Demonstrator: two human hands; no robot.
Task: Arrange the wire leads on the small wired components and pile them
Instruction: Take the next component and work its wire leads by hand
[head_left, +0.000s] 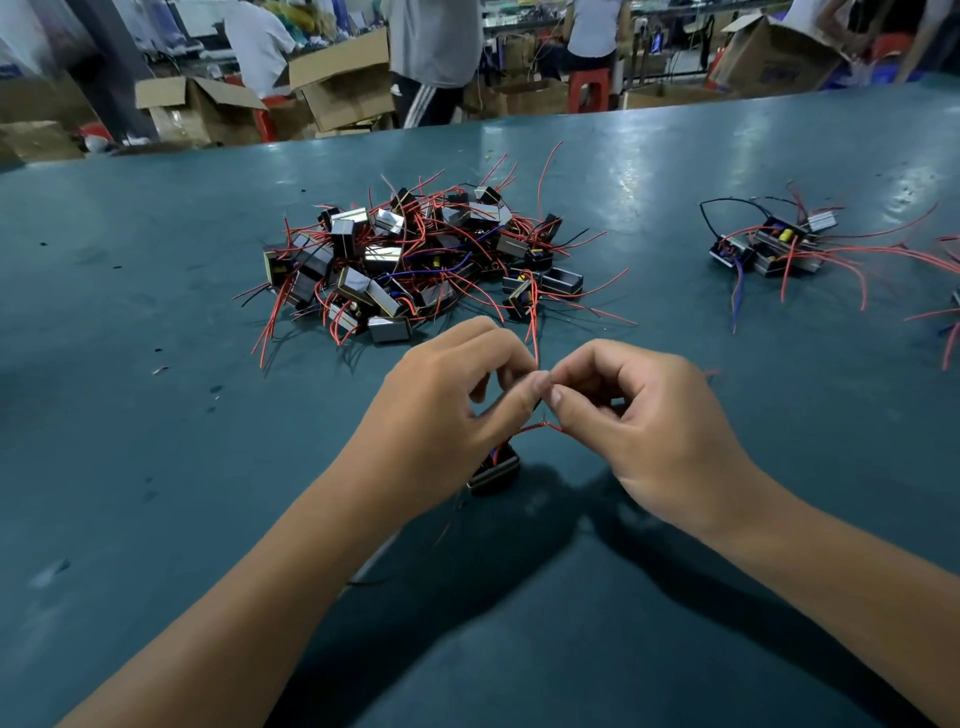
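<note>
both hands prob. pinching red leads

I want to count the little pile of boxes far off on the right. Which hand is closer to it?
Right. The right hand lies below and left of the small pile; the left hand is farther left, nearer the big pile.

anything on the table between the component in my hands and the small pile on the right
Nothing visible: bare table lies between the component hanging below both hands and the small pile. The big pile sits ahead, off that path.
</note>
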